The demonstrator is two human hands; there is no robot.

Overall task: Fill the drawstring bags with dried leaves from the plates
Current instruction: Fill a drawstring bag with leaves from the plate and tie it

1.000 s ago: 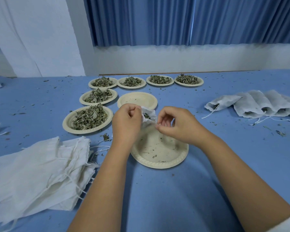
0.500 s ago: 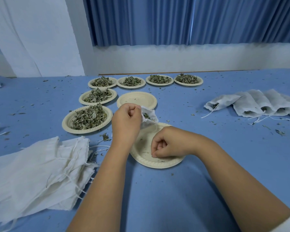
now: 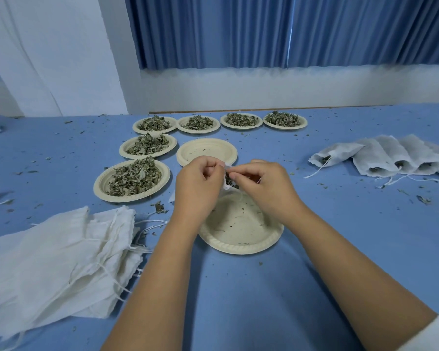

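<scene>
Blue tabletop [image 3: 238,300] runs back to a white wall [image 3: 289,89] w/ blue curtains [image 3: 238,31] above it; leaf crumbs [image 3: 160,206] are scattered all over the top. At mid-table both hands are close together, just above the near plate [image 3: 238,250], which holds only a few bits. L hand [image 3: 198,183] pinches one side of the mouth of a small white bag [image 3: 228,188]. R hand [image 3: 264,188] has thumb + forefinger closed at the other side, apparently on the cloth rim; can't tell if leaf bits are in that pinch too. Dark leaves [image 3: 230,181] show inside the bag's mouth. Just beyond the hands sits a bare plate [image 3: 183,155]. Six full plates [image 3: 99,184] form an L: a column left of the hands going back, then a row along the far edge. A pile of flat empty bags [image 3: 61,257] lies toward the near-left corner, strings loose. A fanned row of filled bags [image 3: 380,158] lies toward the right edge, strings trailing.
</scene>
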